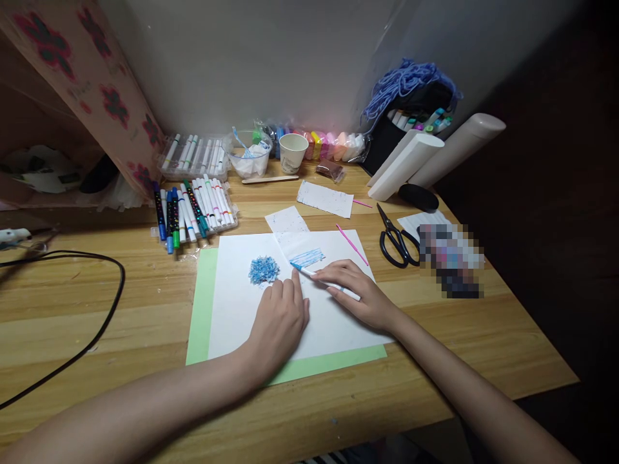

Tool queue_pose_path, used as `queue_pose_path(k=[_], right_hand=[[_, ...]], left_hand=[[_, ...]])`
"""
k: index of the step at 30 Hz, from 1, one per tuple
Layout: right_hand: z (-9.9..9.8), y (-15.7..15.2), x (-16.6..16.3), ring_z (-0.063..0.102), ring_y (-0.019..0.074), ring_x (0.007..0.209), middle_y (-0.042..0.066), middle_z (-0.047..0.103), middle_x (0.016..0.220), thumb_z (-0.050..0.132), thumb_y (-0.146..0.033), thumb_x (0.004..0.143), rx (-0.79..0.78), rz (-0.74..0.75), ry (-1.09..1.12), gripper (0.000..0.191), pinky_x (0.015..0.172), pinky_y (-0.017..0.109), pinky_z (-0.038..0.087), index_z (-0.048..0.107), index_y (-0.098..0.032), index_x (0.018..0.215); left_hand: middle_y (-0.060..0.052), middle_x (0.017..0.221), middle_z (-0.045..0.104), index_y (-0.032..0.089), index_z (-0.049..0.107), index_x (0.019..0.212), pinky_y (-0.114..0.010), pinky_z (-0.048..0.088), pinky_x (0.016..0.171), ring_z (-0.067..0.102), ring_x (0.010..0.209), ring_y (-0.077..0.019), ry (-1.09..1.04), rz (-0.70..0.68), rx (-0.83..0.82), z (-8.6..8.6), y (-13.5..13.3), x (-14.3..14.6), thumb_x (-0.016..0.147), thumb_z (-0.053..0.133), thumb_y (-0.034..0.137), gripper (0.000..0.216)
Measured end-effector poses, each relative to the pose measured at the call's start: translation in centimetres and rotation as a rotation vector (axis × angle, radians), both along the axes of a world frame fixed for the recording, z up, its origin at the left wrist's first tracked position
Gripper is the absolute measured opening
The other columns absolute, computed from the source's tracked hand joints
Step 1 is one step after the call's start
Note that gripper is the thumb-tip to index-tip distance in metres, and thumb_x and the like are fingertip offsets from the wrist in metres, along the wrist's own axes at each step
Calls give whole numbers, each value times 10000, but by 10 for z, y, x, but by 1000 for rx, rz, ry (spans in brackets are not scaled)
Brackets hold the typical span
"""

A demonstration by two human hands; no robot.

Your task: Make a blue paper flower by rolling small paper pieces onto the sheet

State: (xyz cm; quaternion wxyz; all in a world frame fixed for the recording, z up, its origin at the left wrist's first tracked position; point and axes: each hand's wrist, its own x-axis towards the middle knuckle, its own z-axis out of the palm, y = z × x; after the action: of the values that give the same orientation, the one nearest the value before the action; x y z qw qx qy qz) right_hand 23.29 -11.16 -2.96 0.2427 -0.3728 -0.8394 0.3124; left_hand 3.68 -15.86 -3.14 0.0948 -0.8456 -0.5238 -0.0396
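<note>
My right hand [360, 293] is closed around a white marker [333, 283] with a blue tip. The tip touches the left end of a small paper strip [309, 258] streaked with blue lines. Beside that tip, my left hand [280, 312] rests on the white sheet [232, 322], index finger stretched out, the others bent, holding nothing visible. The undersides of its bent fingers are hidden. Left of the strip, a clump of small blue and white bits [264, 269] lies on the sheet. Green paper [196, 322] shows beneath the sheet.
Black-handled scissors [397, 240] and a pink stick [352, 245] lie to the right. Behind are speckled paper pieces [325, 198], a paper cup [293, 153], a clear bowl [249, 154] and several markers [193, 209]. A black cable [113, 303] curves across the left.
</note>
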Motion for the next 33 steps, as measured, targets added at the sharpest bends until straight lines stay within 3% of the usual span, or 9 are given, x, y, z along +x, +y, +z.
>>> queue_pose_path(k=[14, 27, 33], right_hand=[[-3, -2, 7, 522, 204, 1064, 41, 657, 1117, 487, -212, 921, -21, -69, 18, 287, 932, 405, 443, 591, -281, 1180], [-6, -3, 15, 554, 210, 1002, 36, 684, 1089, 485, -204, 908, 95, -118, -11, 293, 881, 409, 465, 592, -276, 1171], [-6, -2, 19, 561, 208, 998, 43, 679, 1074, 478, -248, 919, 35, -178, 51, 268, 893, 399, 448, 607, -270, 1153]], left_hand=[[-123, 788, 599, -43, 535, 1219, -333, 378, 602, 534, 723, -226, 3, -20, 41, -1, 0, 0, 919, 401, 224, 424], [-127, 799, 598, -38, 513, 1240, -341, 386, 612, 525, 724, -223, -16, -5, -25, -1, 2, 1, 930, 371, 219, 427], [-124, 785, 587, -51, 511, 1240, -346, 387, 604, 523, 716, -233, -43, -22, 8, -1, 2, -1, 913, 384, 200, 432]])
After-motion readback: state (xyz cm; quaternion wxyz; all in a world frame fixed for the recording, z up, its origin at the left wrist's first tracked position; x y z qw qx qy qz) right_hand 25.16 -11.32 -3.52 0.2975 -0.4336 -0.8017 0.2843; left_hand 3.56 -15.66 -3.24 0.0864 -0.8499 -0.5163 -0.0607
